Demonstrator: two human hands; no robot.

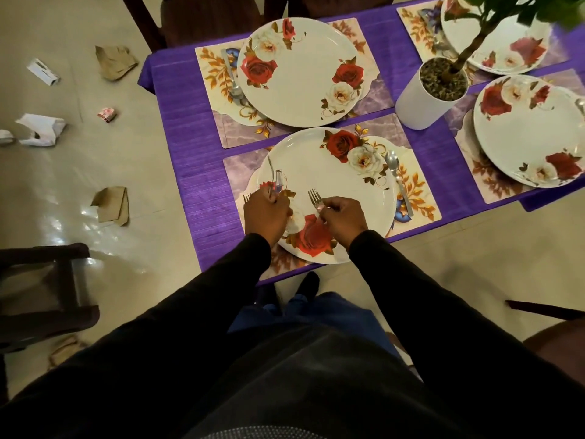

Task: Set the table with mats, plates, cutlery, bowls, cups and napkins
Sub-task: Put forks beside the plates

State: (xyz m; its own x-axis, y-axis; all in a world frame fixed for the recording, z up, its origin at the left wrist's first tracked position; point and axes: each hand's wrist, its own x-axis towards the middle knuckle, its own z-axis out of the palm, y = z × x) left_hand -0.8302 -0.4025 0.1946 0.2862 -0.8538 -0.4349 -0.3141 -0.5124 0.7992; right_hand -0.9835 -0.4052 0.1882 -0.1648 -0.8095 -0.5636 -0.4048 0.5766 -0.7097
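A: Hovering over the near plate (329, 185) now — the left hand (267, 215) is curled round a bunch of forks (278, 182), tines up, and the right hand (342, 218) pinches a single fork (314, 198) by its handle.

B: And the spoon (397, 182) is already down, lying on the mat (418, 198) just to the right of that plate. So this looks like the fork's turn.

A: I'd say so. The far plate (300, 71) has its cutlery on the mat beside it, and two more plates sit on mats at the right, past the plant pot (427, 96).

B: What makes a tidy job of it here?

A: Lower the fork flat onto bare mat beside the plate, not on the rim, handle towards the worktop (193, 160) edge, tines away — parallel with the spoon. Release only once it lies flat, so it doesn't clatter or slide.

B: And that left hand?

A: Keep its grip firm; a loose bundle could spill onto the plate. No bowls, cups or napkins visible on the worktop, so plenty remains.
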